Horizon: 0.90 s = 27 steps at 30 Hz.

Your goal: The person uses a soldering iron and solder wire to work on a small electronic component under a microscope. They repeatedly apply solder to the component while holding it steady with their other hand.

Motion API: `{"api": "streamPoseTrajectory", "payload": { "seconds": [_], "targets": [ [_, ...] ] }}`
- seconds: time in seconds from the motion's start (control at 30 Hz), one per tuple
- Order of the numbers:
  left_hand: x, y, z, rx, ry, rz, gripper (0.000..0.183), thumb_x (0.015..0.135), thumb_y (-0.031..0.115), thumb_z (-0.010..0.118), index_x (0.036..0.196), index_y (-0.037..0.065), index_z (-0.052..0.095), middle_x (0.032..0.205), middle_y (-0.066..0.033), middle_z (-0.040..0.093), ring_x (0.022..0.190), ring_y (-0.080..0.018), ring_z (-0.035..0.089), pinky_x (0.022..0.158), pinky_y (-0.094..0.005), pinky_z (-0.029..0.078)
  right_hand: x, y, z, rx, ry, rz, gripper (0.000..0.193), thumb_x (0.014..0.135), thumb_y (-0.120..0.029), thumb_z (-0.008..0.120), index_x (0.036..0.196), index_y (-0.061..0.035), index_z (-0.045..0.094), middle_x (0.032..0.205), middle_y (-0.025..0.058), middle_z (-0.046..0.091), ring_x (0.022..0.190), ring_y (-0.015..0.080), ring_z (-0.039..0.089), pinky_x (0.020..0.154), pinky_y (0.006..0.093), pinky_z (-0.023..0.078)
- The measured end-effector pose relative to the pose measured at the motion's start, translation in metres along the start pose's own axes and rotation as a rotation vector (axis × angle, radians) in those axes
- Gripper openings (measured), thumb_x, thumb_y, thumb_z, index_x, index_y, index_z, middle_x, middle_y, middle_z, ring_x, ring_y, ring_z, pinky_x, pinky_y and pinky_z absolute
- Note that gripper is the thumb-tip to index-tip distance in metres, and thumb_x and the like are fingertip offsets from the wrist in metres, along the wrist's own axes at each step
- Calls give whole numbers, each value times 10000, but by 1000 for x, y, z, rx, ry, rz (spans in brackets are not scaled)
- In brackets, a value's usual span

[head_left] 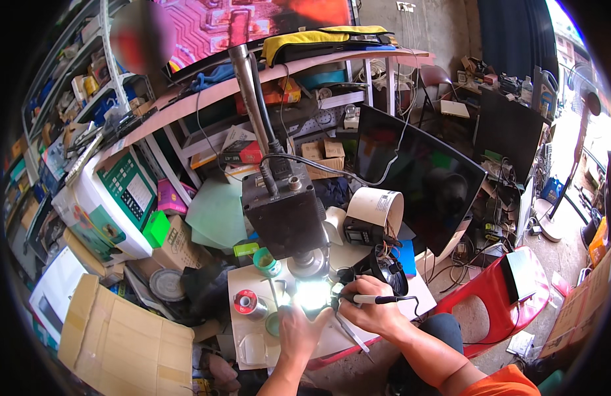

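Note:
My right hand [374,305] is closed round a soldering iron [370,299] with a white handle and a black cord. Its tip reaches toward a glaring light [312,295] beneath a black microscope camera [283,211]. My left hand [299,332] is bent at the left edge of that light, thumb and fingers closed in on something the glare hides. A slim metal tool like tweezers [357,338] slants below my right hand; whether it is held I cannot tell. Left of my left hand are a solder spool [247,303] and a green jar [266,263].
All this sits on a small pale table [242,335]. A large cardboard box [124,340] stands at the left, a red plastic stool [497,300] at the right. Behind lean a dark flat screen [417,175] and, higher, a monitor [252,23] showing magnified red circuitry. Cables hang near the camera.

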<state>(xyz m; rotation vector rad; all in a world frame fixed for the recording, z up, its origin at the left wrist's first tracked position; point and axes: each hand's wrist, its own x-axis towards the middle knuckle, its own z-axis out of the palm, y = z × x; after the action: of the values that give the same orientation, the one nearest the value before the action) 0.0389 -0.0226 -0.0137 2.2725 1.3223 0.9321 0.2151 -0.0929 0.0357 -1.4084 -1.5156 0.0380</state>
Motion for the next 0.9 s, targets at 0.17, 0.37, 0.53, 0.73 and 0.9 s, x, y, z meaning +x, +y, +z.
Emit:
{"api": "streamPoseTrajectory", "payload": {
  "seconds": [0.17, 0.37, 0.53, 0.73, 0.9],
  "targets": [
    [0, -1, 0, 17, 4, 28, 744, 726, 396, 908, 1231, -19, 552, 1065, -218, 671, 995, -430, 617, 890, -490, 498, 2, -1, -2, -23, -10, -62, 178, 738, -85, 756, 855, 29, 684, 779, 173, 654, 709, 349, 644, 643, 420, 542],
    [0, -2, 1, 28, 8, 32, 752, 722, 391, 911, 1236, -21, 548, 1065, -221, 671, 990, -430, 619, 888, -489, 500, 1, 0, -1, -17, -22, -34, 187, 737, -91, 755, 858, 33, 684, 786, 177, 652, 716, 351, 641, 647, 419, 542],
    [0, -1, 1, 24, 0, 21, 753, 721, 392, 912, 1232, -25, 548, 1060, -219, 669, 987, -429, 618, 881, -488, 502, 1, -2, -2, -12, -28, -2, 190, 737, -92, 757, 858, 36, 687, 792, 180, 653, 716, 350, 641, 650, 418, 543],
    [0, -2, 1, 49, 9, 40, 761, 721, 407, 912, 1229, -27, 548, 1038, -220, 668, 977, -426, 619, 873, -489, 502, 3, -6, -2, 10, 7, 5, 101, 716, -67, 755, 764, -8, 689, 791, 131, 655, 727, 345, 641, 663, 433, 541],
    [-1, -3, 2, 50, 26, 61, 766, 718, 400, 917, 1231, -30, 545, 1031, -221, 668, 964, -424, 620, 862, -487, 506, 2, -6, -3, 4, -5, 11, 104, 715, -73, 760, 763, -9, 693, 807, 132, 659, 737, 343, 643, 673, 431, 544]
  ]
}}
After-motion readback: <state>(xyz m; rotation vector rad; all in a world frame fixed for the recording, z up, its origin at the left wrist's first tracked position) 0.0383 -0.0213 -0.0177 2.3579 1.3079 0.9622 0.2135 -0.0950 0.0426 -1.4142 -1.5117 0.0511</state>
